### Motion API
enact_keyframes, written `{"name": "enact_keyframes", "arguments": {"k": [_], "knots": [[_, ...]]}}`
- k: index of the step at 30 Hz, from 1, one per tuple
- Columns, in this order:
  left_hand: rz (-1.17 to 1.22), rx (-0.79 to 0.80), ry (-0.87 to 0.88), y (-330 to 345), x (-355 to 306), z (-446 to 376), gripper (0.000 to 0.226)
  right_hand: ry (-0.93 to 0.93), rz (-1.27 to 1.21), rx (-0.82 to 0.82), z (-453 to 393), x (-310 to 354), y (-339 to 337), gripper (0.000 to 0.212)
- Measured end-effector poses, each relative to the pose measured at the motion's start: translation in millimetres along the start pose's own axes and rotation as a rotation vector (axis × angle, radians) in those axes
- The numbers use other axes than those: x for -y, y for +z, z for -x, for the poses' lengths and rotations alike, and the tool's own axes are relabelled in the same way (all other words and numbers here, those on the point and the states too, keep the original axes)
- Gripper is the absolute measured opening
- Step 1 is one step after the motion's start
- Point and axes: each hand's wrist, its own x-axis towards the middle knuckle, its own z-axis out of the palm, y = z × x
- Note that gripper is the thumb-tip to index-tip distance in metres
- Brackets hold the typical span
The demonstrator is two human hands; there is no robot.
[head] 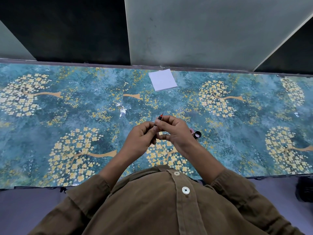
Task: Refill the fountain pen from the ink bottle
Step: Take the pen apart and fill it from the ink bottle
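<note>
Both of my hands hold a thin dark fountain pen (160, 117) above the middle of the table, its red-tipped end pointing away from me. My left hand (141, 139) grips the lower part of the pen, which is hidden in the fingers. My right hand (176, 130) pinches the upper part between thumb and forefinger. Just right of my right hand stands a small pinkish ink bottle (192, 131), mostly hidden by the hand, with a round black cap (197, 134) lying beside it.
A white square of paper (163, 80) lies at the far edge of the table. The table (84, 107) wears a teal covering with yellow flower trees. Grey and dark panels rise behind it. A dark object (304, 190) sits on the floor at right.
</note>
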Motion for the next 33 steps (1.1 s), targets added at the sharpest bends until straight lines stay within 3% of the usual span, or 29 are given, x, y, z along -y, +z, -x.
{"name": "enact_keyframes", "arguments": {"k": [3, 9, 17, 22, 30, 33], "knots": [[-0.014, 0.015, 0.008, -0.9, 1.8, 0.4, 0.017, 0.007, 0.018, -0.008, 0.0, -0.8, -1.0, 0.015], [-0.015, 0.009, 0.001, -0.6, 2.3, 0.0, 0.015, 0.015, -0.015, -0.019, -1.3, -2.6, -4.2, 0.002], [-0.033, 0.006, -0.008, -1.7, 1.8, 0.4, 0.017, 0.013, 0.011, -0.040, -0.6, -2.5, -2.6, 0.017], [-0.046, 0.010, -0.015, -2.3, 3.6, 0.1, 0.016, 0.021, -0.010, -0.046, -0.8, -3.1, -5.5, 0.002], [-0.065, 0.006, -0.010, -2.3, 2.4, 2.1, 0.018, 0.023, 0.031, -0.038, 1.1, -3.5, -4.3, 0.016], [-0.075, 0.009, -0.020, -2.0, 1.8, 2.8, 0.019, 0.031, 0.011, -0.033, 0.7, -3.9, -6.1, 0.008]]}}
